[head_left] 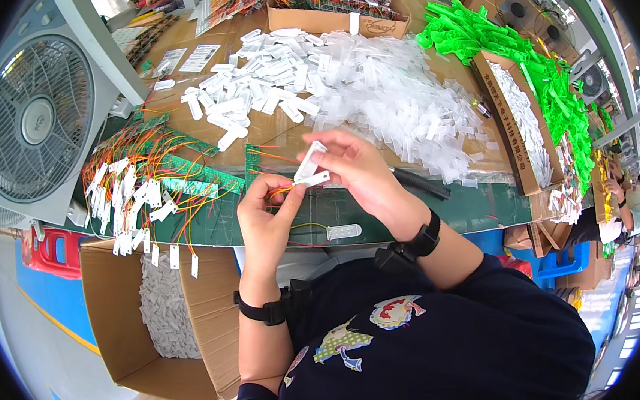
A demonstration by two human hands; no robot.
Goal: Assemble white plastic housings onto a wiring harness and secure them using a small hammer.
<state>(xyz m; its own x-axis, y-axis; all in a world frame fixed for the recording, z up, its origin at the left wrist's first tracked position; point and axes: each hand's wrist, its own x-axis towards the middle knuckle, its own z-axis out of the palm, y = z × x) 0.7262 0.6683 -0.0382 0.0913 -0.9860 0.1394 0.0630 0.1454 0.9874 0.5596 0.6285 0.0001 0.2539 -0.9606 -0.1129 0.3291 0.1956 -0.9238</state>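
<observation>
My left hand point(267, 218) pinches a small white strip with thin orange and yellow wires point(280, 194) at its end. My right hand point(359, 168) holds a white plastic sleeve piece point(310, 164) against it, just above the green mat point(441, 213) at the table's front edge. Both wrists wear black bands. Another white strip with a yellow wire point(343, 232) lies on the mat just below my hands.
A heap of white sleeves point(251, 92) and clear plastic bags point(394, 96) covers the middle of the table. Wired white strips point(136, 199) lie at left. A fan point(35, 117) stands far left. An open cardboard box point(164, 317) sits below left; green plastic parts point(519, 56) at right.
</observation>
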